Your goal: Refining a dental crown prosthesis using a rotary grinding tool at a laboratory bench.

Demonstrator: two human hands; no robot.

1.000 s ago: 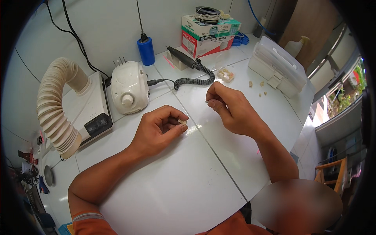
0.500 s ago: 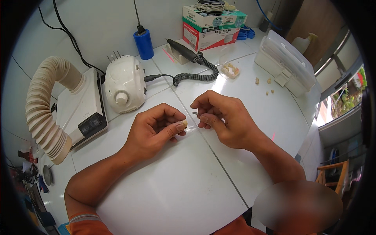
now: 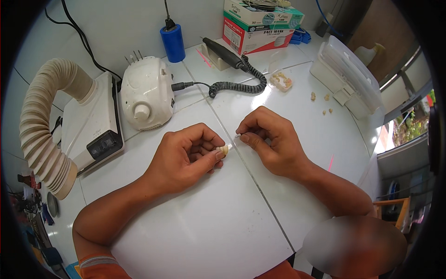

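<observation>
Between the thumb and fingertips of my left hand (image 3: 186,153) is a small cream-yellow tooth-shaped piece (image 3: 225,149); part of it is covered by the fingers. My right hand (image 3: 276,144) faces it across a short gap, thumb and index finger pinched together. A tiny slim pale piece (image 3: 238,135) pokes out of that pinch, too small for me to tell its kind. The two hands do not touch each other. Both are over the white tiled table (image 3: 204,218).
Leftward stand a dust extractor (image 3: 95,125) with a ribbed hose (image 3: 42,121) and a white control unit (image 3: 146,93). Its coiled cord runs to a black handpiece (image 3: 225,53) on a rest. Farther right are a cream dental model (image 3: 281,82), several tooth-like bits (image 3: 327,97) and a lidded plastic box (image 3: 341,79).
My right index finger has closed down toward the thumb around the slim piece. The tooth-shaped piece shows more beyond my left fingertips. The whole view has shifted slightly.
</observation>
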